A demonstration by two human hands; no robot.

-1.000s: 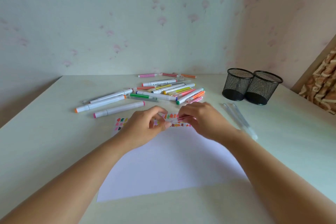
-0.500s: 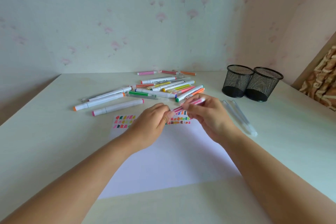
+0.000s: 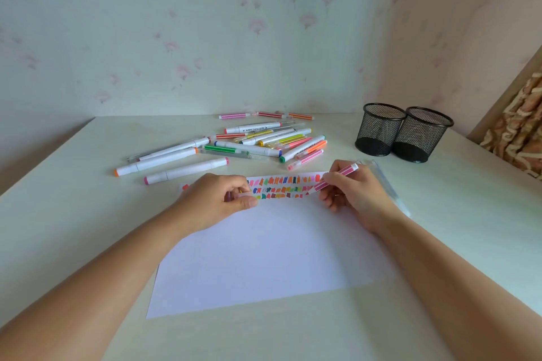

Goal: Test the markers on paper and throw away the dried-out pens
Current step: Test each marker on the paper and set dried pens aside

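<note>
A white sheet of paper (image 3: 264,249) lies in front of me, with rows of coloured test strokes (image 3: 281,187) along its far edge. My right hand (image 3: 352,193) grips a pink striped marker (image 3: 337,177), its tip down at the right end of the strokes. My left hand (image 3: 217,199) rests on the paper's far left part, fingers curled and pinching a small clear cap (image 3: 245,195). Beyond the paper lies a pile of markers (image 3: 264,142).
Two black mesh pen cups (image 3: 378,129) (image 3: 419,135) stand side by side at the back right. A clear pen (image 3: 390,187) lies right of my right hand. Large white markers (image 3: 184,170) lie at the left of the pile. Walls close the table's far side.
My hands pulled apart: the cap came off the pink marker and stayed in my left hand. My right hand turned the marker and brought its tip down to the paper.
</note>
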